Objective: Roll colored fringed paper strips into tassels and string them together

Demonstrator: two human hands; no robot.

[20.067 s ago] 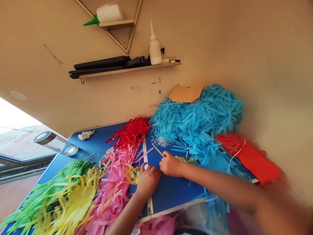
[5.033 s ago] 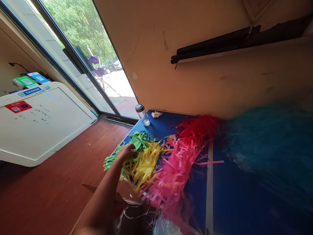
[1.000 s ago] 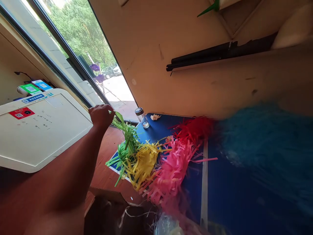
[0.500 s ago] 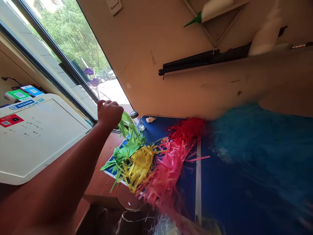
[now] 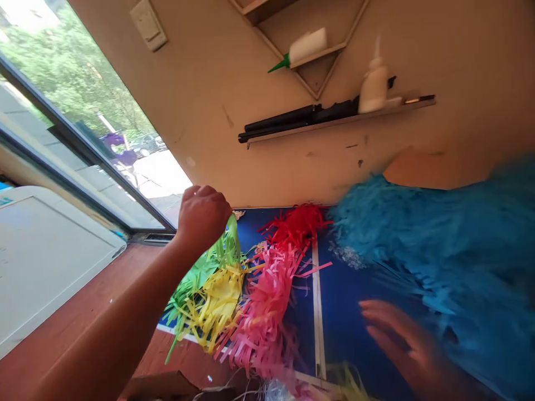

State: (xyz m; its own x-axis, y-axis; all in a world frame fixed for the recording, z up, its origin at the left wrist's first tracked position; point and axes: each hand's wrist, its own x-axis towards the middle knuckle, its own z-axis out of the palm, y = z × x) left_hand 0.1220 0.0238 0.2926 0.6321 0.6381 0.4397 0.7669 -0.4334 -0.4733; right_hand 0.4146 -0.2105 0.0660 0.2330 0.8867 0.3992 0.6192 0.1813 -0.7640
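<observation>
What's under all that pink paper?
The pink paper strips lie on the blue table, overlapping yellow strips beside them. Anything beneath the heap is covered.

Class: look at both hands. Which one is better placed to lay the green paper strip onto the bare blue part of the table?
Probably the left hand: it is closed on the green strip, lifted above the green pile. The right hand is open, blurred, holding nothing, over the blue table.
</observation>
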